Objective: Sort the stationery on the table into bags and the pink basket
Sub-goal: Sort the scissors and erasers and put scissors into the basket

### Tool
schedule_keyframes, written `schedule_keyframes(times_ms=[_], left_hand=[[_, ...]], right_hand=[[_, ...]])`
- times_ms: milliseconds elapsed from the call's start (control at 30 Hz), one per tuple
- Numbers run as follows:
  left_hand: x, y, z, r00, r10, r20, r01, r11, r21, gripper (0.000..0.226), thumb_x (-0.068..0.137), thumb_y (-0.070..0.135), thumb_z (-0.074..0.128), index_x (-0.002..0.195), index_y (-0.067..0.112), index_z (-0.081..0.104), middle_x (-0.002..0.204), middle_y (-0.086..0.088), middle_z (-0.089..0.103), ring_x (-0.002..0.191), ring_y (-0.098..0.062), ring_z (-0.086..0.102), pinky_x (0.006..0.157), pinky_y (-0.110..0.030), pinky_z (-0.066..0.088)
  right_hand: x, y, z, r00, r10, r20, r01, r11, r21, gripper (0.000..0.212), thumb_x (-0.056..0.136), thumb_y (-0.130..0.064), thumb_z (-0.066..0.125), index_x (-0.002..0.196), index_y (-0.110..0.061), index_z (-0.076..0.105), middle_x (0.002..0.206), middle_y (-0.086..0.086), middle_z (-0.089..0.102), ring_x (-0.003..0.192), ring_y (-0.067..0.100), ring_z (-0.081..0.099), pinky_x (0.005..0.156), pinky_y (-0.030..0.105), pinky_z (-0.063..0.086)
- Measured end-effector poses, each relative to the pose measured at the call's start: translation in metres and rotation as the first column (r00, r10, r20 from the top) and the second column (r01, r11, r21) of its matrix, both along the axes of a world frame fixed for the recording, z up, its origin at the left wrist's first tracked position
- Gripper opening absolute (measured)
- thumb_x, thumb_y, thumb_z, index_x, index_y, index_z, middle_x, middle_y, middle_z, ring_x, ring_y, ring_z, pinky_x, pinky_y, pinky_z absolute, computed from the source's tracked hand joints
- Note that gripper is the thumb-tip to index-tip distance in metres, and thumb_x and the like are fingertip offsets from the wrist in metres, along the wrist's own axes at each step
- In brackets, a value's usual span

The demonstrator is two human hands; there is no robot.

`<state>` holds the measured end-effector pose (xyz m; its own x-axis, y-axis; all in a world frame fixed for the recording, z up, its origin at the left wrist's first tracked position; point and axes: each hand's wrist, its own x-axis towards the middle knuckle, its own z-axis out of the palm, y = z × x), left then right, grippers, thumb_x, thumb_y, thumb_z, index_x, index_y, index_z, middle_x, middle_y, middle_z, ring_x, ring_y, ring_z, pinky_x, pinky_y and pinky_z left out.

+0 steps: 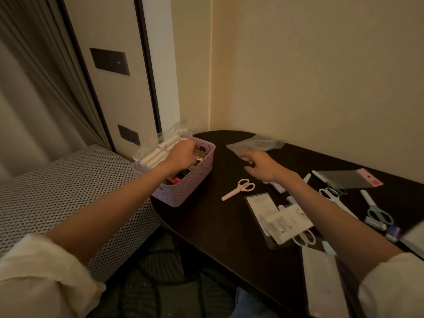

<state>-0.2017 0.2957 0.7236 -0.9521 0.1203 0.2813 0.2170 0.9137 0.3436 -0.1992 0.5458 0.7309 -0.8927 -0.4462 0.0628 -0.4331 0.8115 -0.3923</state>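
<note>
The pink basket (195, 180) stands at the left end of the dark table (206, 226). My left hand (181, 157) is over it, closed on a clear bag of white sticks (156, 152) that rests in the basket. My right hand (261, 166) hovers over the table with fingers spread, just in front of a clear plastic bag (254, 143); it holds nothing. Pink scissors (239, 188) lie between the basket and my right arm.
White packets (280, 219) lie mid-table. Blue scissors (376, 210), white scissors (330, 195), pens and a pink-topped clear bag (348, 179) lie at the right. A woven seat (68, 191) adjoins the table's left. Walls close the far side.
</note>
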Motion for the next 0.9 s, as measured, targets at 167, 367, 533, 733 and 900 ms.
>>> schedule_keyframes(times_ms=[167, 367, 533, 733, 900], left_hand=[[0.021, 0.032, -0.003, 0.974, -0.189, -0.124, 0.189, 0.982, -0.009, 0.02, 0.089, 0.008, 0.057, 0.107, 0.012, 0.063, 0.097, 0.002, 0.063, 0.098, -0.018, 0.063, 0.081, -0.031, 0.053], [0.037, 0.083, -0.011, 0.965, -0.259, -0.048, 0.257, 0.965, -0.047, 0.041, 0.088, 0.015, 0.065, 0.127, 0.01, 0.054, 0.123, -0.007, 0.061, 0.111, -0.017, 0.059, 0.093, -0.03, 0.049], [0.048, 0.122, -0.026, 0.942, -0.334, 0.008, 0.334, 0.942, 0.024, 0.041, 0.088, 0.015, 0.065, 0.128, 0.01, 0.055, 0.123, -0.007, 0.062, 0.111, -0.017, 0.059, 0.094, -0.033, 0.05], [0.068, 0.16, -0.045, 0.906, -0.422, 0.034, 0.419, 0.905, 0.079, 0.037, 0.088, 0.015, 0.065, 0.124, 0.01, 0.058, 0.12, -0.005, 0.063, 0.108, -0.014, 0.06, 0.091, -0.026, 0.05], [0.083, 0.167, -0.063, 0.907, -0.418, 0.041, 0.412, 0.904, 0.114, 0.04, 0.086, 0.002, 0.063, 0.124, 0.013, 0.059, 0.121, -0.001, 0.062, 0.111, -0.011, 0.057, 0.094, -0.024, 0.045]], right_hand=[[0.015, 0.048, -0.004, 0.988, -0.157, -0.003, 0.157, 0.986, 0.047, 0.048, 0.092, -0.006, 0.058, 0.138, -0.01, 0.047, 0.139, 0.011, 0.051, 0.121, 0.024, 0.053, 0.099, 0.034, 0.047], [0.049, 0.092, -0.01, 0.967, -0.256, 0.009, 0.256, 0.966, 0.017, 0.043, 0.093, -0.008, 0.057, 0.135, -0.009, 0.051, 0.138, 0.01, 0.051, 0.124, 0.023, 0.052, 0.095, 0.027, 0.042], [0.084, 0.131, -0.014, 0.948, -0.315, -0.045, 0.312, 0.949, -0.05, 0.037, 0.091, -0.009, 0.06, 0.128, -0.009, 0.058, 0.127, 0.011, 0.06, 0.113, 0.022, 0.058, 0.091, 0.028, 0.047], [0.128, 0.158, -0.034, 0.934, -0.353, 0.047, 0.355, 0.933, -0.055, 0.029, 0.089, -0.007, 0.063, 0.118, -0.01, 0.063, 0.111, 0.006, 0.064, 0.099, 0.013, 0.06, 0.08, 0.019, 0.045], [0.155, 0.16, -0.064, 0.923, -0.371, 0.1, 0.373, 0.928, 0.003, 0.037, 0.087, -0.01, 0.066, 0.122, -0.016, 0.059, 0.115, 0.0, 0.055, 0.105, 0.012, 0.056, 0.086, 0.021, 0.047]])
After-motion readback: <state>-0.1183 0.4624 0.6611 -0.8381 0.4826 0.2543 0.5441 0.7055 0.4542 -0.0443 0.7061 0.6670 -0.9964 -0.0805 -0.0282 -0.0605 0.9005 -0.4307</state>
